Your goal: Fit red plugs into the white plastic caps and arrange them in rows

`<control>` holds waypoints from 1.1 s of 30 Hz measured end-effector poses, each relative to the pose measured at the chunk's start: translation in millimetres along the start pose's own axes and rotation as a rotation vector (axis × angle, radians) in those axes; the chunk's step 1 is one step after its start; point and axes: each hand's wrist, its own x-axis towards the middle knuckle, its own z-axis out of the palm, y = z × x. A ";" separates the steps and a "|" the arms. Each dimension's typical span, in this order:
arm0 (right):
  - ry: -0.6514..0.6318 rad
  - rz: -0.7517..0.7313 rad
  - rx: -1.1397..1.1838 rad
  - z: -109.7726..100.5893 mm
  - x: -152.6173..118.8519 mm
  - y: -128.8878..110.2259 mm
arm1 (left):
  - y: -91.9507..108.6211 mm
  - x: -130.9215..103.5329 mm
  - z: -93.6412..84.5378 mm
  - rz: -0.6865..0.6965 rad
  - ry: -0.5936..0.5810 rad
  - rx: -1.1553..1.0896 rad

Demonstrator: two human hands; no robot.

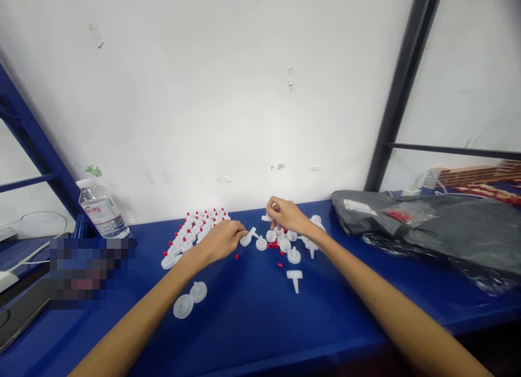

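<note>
My left hand (223,240) is closed, with thumb and fingers pinching a white nozzle cap (246,238) by its round base, the spout tilted up to the right. My right hand (288,215) hovers over a loose pile of white nozzle caps (285,245), its fingers bent together; whatever is between them is too small to make out. Small red tips (273,245) lie scattered among the pile. Beside my left hand, rows of white caps with red tips (189,238) stand upright.
Two white caps (183,306) lie at the front left, and another (295,279) rests on its side at front centre. A water bottle (101,208) stands left. On the right sits a dark plastic bag (407,225). A wall backs the blue table (252,322).
</note>
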 end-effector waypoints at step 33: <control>-0.030 -0.146 -0.493 8.3 2.3 19.9 | -0.9 2.2 7.6 0.019 -0.080 0.068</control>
